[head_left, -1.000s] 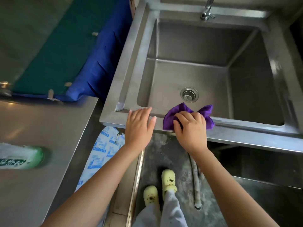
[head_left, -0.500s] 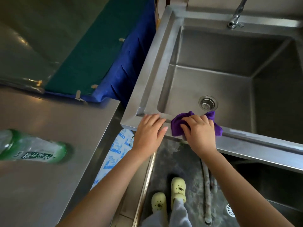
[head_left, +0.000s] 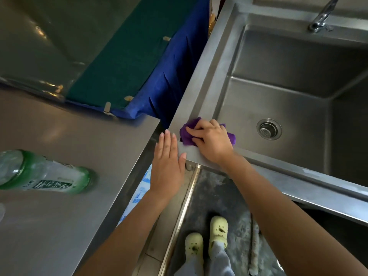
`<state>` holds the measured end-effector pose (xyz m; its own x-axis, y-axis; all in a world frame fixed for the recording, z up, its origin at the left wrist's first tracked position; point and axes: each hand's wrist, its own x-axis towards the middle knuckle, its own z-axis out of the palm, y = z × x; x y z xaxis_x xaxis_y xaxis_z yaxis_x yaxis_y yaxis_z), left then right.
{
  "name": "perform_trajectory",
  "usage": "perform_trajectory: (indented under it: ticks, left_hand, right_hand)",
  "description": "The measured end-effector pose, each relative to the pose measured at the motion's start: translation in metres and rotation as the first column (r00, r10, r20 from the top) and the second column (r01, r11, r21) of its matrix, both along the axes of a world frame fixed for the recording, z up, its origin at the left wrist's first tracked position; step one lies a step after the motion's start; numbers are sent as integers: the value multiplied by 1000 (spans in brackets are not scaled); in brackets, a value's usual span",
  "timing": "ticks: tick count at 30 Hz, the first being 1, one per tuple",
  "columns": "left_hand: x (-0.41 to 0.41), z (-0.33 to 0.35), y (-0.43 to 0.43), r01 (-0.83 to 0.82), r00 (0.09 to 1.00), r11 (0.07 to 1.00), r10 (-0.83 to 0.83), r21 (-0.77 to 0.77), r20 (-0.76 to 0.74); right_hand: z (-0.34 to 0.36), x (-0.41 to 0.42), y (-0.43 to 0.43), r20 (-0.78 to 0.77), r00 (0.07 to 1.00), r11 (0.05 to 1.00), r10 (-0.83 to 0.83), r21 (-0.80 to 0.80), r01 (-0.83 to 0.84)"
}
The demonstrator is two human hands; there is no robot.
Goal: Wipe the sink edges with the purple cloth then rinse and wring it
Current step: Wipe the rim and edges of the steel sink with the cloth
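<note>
Pressing down with the right hand [head_left: 211, 143], fingers curled over the purple cloth [head_left: 188, 136], bunching it flat against the near left corner of the sink [head_left: 201, 80] rim. Resting the left hand [head_left: 168, 166] open and empty, fingers straight and together, fingertips just reaching the outer edge of that same corner, just beside the cloth but not touching it. Working the wiping step, by the look of it: cloth sitting right where the front edge meets the left edge, part of it hanging over toward the basin. Leaving, as far as can be judged, the long left edge running up toward the back, the back edge by the tap [head_left: 323, 15], and whatever lies on the right, which is cut off. Cannot tell which stretches of rim are already clean, though a faint wet sheen is showing along the front edge further right. Showing no water running from the tap and none pooling around the drain [head_left: 269, 129], so rinsing and wringing are both looking undone. Lying on its side well apart on the steel counter [head_left: 79, 136] to the left, a green-labelled bottle [head_left: 42, 172], playing no part.
</note>
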<state>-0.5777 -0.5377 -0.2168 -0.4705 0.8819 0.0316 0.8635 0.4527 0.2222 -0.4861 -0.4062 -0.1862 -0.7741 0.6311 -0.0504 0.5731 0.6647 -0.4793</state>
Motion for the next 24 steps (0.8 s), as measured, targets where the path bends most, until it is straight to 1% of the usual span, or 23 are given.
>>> perform_trajectory:
  ticks: [2, 4, 6, 8, 9, 11, 13, 15, 17, 19, 22, 24]
  left_hand:
    - [0, 0, 0, 7, 1000, 1000, -7, -20, 13]
    - [0, 2, 1, 13, 1000, 999, -12, -38, 28]
    - [0, 1, 1, 9, 1000, 998, -9, -55, 5]
    - [0, 0, 0, 0, 999, 998, -2, -66, -37]
    - [-1, 0, 0, -3, 999, 997, 0, -73, -44]
    - [-2, 1, 0, -3, 999, 997, -1, -77, -49]
    - [-2, 0, 0, 3, 999, 998, -6, -57, -53]
    - [-1, 0, 1, 6, 999, 999, -8, -49, -36]
    - [-1, 0, 0, 11, 1000, 998, -12, -60, -21]
    - [-2, 1, 0, 19, 1000, 997, -20, -71, -15]
    - [-4, 4, 0, 39, 999, 996, -37, -78, 27]
    - [-3, 9, 0, 28, 996, 997, -22, -74, 82]
  right_hand:
    - [11, 7, 3, 52, 996, 995, 71, -71, -67]
    - [24, 11, 7, 163, 980, 991, 110, -98, -94]
    - [32, 19, 7, 274, 957, 995, 98, -56, -86]
    - [34, 27, 4, 323, 946, 1000, 26, -3, -26]
    - [33, 28, 3, 312, 950, 999, -23, 36, 13]
    - [27, 18, 1, 236, 968, 994, -86, 88, 66]
    - [22, 2, 1, 222, 974, 997, -53, 67, 39]
    - [19, -5, -1, 270, 963, 998, 20, 48, -34]
    - [20, 2, -2, 293, 952, 995, 92, 18, -102]
    - [24, 12, -2, 280, 951, 991, 134, -47, -126]
    - [28, 31, -3, 257, 959, 991, 118, -90, -97]
    - [24, 49, -7, 234, 971, 996, 53, -81, -35]
